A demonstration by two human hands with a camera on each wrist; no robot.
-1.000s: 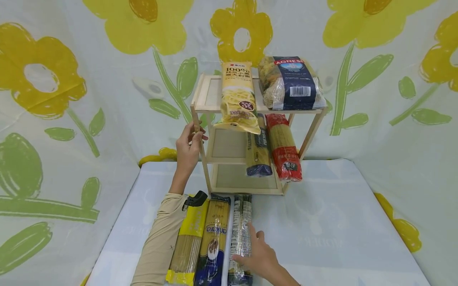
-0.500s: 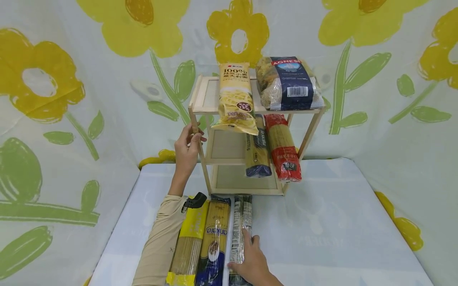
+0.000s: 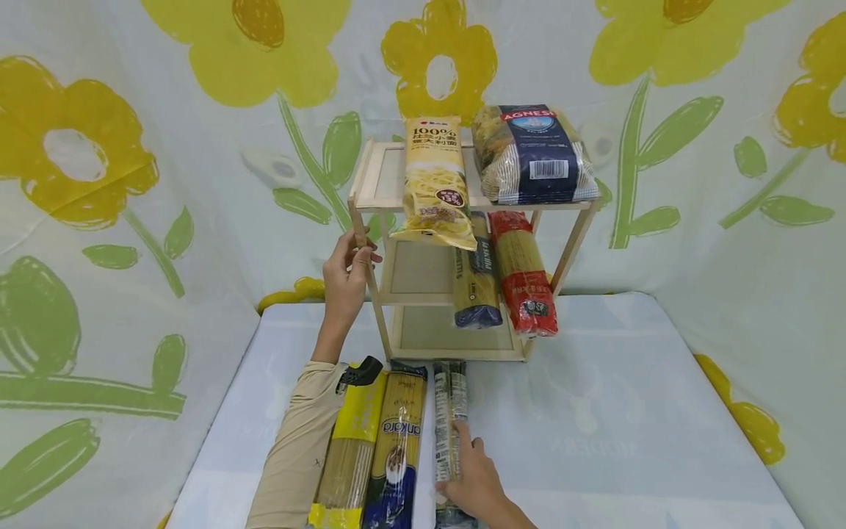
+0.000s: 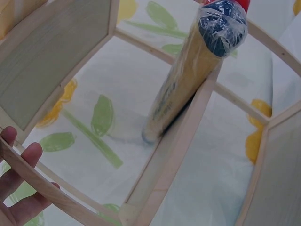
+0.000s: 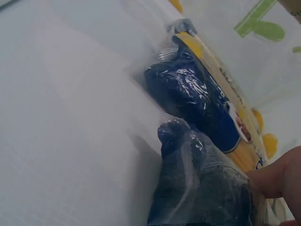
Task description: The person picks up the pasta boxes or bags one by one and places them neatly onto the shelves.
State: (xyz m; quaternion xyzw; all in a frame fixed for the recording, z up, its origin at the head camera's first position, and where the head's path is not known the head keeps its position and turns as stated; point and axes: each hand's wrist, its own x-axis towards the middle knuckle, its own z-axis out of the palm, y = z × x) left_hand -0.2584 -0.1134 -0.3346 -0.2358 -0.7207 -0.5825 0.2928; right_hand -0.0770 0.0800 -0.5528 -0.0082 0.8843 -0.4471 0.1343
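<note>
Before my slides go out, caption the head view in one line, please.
The left hand holds a wooden shelf; the right hand grips a printed clear pack beside the ankara pack.

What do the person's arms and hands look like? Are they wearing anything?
The left hand is bare, below it a wrinkly beige long sleeve with a small dark mark. A chunky black gadget sits at that wrist. The right hand is bare too, and no sleeve shows on that side.

Middle shelf free left of spaghetti
</note>
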